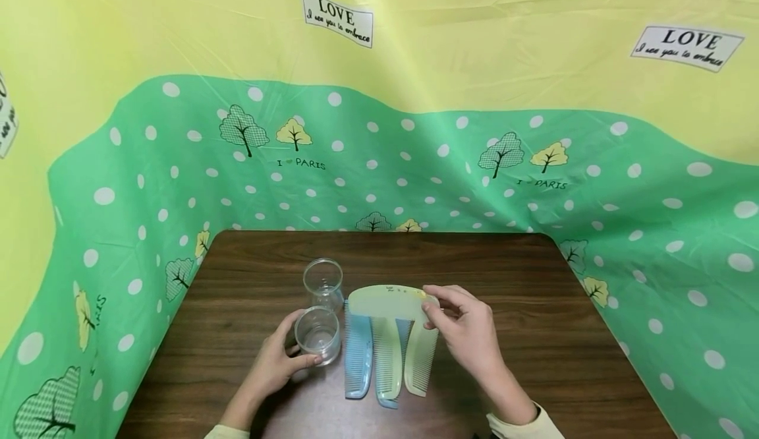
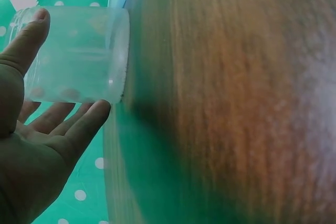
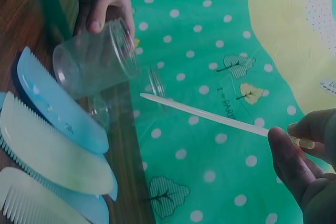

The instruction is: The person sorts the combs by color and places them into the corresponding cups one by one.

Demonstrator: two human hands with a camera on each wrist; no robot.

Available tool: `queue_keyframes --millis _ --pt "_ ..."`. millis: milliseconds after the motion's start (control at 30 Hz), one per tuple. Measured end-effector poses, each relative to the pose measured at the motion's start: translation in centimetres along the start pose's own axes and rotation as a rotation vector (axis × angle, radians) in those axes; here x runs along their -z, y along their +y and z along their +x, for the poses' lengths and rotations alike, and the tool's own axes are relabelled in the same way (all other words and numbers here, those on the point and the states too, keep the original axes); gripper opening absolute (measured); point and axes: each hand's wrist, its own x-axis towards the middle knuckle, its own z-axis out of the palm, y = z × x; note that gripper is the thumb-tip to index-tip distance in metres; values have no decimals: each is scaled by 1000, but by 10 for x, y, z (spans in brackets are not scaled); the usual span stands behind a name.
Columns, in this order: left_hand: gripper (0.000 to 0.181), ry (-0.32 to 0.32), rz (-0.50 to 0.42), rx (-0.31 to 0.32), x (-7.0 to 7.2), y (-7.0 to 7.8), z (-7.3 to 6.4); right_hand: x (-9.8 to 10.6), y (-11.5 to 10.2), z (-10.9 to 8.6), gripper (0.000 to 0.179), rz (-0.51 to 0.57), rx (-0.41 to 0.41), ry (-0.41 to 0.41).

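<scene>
My left hand (image 1: pixel 274 363) holds a clear plastic jar (image 2: pixel 79 53) round its side, thumb on one side and fingers on the other. The jar's mouth faces up, and its base is right at the tabletop. My right hand (image 1: pixel 468 325) pinches one end of a pale green comb (image 3: pixel 210 117) between thumb and fingers. That comb is held crosswise over the upper ends of the other combs in the head view. Below it lie a blue comb (image 1: pixel 357 356), a green comb (image 1: pixel 387 353) overlapping another blue comb (image 3: pixel 94 208), and a second green comb (image 1: pixel 421 366) at the right.
A second clear jar (image 1: pixel 323 275) stands just behind the held one. Everything is on a dark brown wooden table (image 1: pixel 249 261). A green and yellow printed cloth (image 1: pixel 403 162) hangs round its back and sides.
</scene>
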Motion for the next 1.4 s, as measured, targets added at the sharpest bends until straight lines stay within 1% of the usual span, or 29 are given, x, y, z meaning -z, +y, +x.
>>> queue_keyframes --millis 133,300,500,633,833,1067,1233,1400 --pt "95 0 6 -12 0 -1 -1 -5 -6 0 22 33 12 -17" --pt "94 5 8 -42 0 -3 -2 -9 -14 0 24 85 0 -40" --pt "94 -5 35 -21 2 -3 -3 -15 -19 1 22 124 -11 -74" --pt "95 -17 42 -19 3 -3 -3 -21 -22 2 21 109 -39 -109" --pt "94 -23 22 0 2 -4 -3 -29 -18 7 21 81 -59 -170" --pt "93 -28 20 3 2 -3 0 -35 -10 15 23 89 -140 -241" --pt "94 -28 8 4 2 -4 0 -39 -7 20 27 92 -159 -297" --pt "93 -23 22 4 2 -4 -1 -43 -4 22 28 99 -169 -336"
